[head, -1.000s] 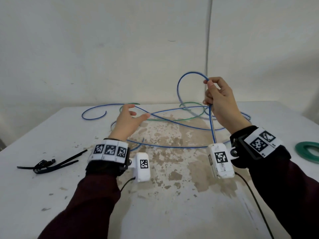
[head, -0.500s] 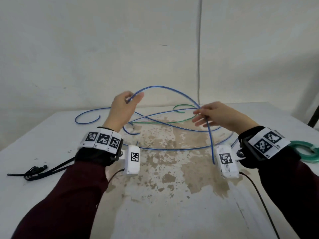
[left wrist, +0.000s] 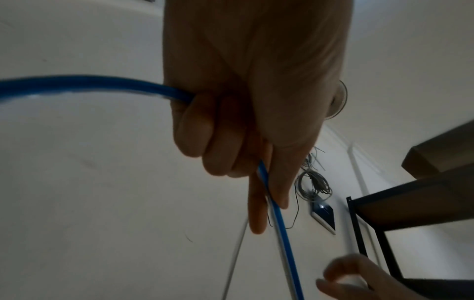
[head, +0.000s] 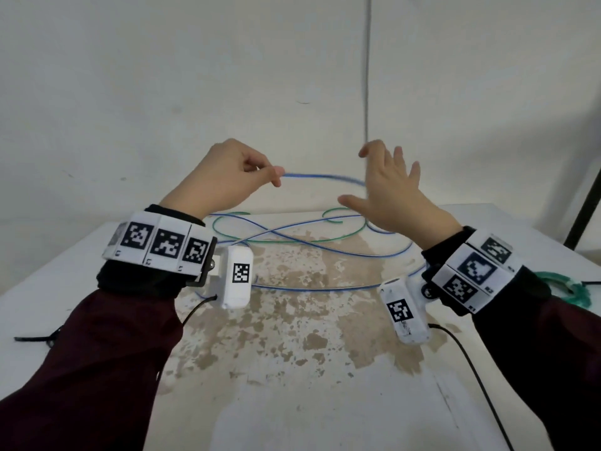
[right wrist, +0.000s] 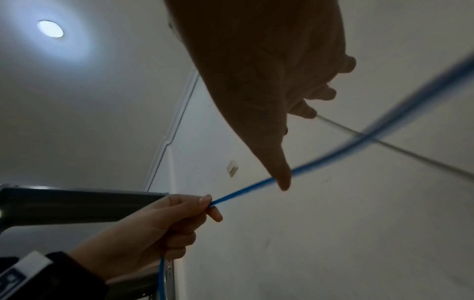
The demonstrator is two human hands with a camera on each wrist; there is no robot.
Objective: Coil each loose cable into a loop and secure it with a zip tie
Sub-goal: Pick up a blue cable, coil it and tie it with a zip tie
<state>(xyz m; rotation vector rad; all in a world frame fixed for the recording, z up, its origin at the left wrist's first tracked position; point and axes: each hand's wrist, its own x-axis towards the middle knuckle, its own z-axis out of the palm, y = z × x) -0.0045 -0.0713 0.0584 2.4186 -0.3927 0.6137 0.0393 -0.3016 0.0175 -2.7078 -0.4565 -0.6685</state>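
Note:
A long blue cable arcs in the air between my hands, and more of it lies in loose curves on the white table. My left hand is raised and pinches the cable between thumb and forefinger, the other fingers curled round it. My right hand is raised beside the arc with its fingers spread and holds nothing; the cable passes in front of its palm. A green cable lies tangled with the blue one on the table.
Black zip ties lie at the table's left edge. A green ring-shaped coil rests at the right edge. A dark pole stands off the table's right corner. The wall stands close behind the table.
My left hand rose with the blue cable and drew it leftward. My right hand let go of the cable and opened, lifting up beside the arc.

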